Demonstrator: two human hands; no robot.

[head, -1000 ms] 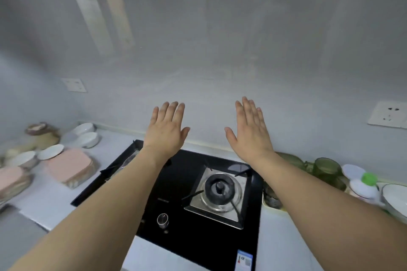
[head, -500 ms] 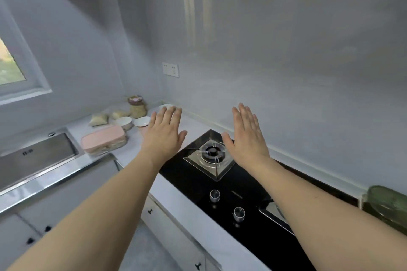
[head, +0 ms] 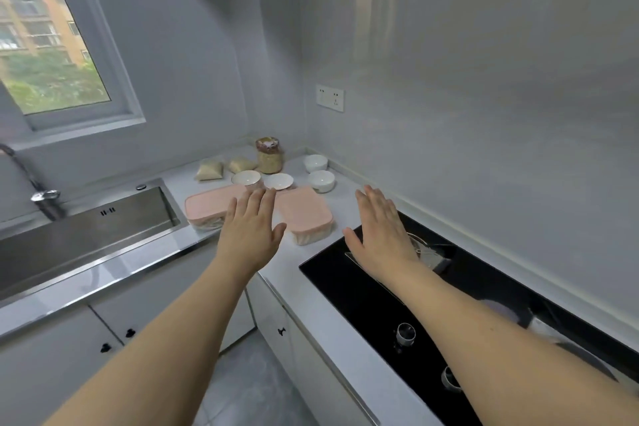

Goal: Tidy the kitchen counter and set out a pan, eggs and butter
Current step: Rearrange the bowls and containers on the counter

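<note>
Holding both palms flat, I keep my left hand [head: 249, 235] and right hand [head: 379, 232] empty, fingers straight and together, above the counter [head: 313, 290] and black hob [head: 387, 294]. Beyond lie two pink-lidded boxes [head: 304, 214], white bowls [head: 321, 180]; no readable labels.

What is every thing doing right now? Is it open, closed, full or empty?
Left hand: open, fingers straight, holding nothing.
Right hand: open, flat above the stove.
Pink-lidded boxes: both lids on.
Jar: covered, filled with grain.
White bowls: upright, look empty.
Sink: no water running.
Stove: no flame visible.
Cupboard doors: shut.
</note>
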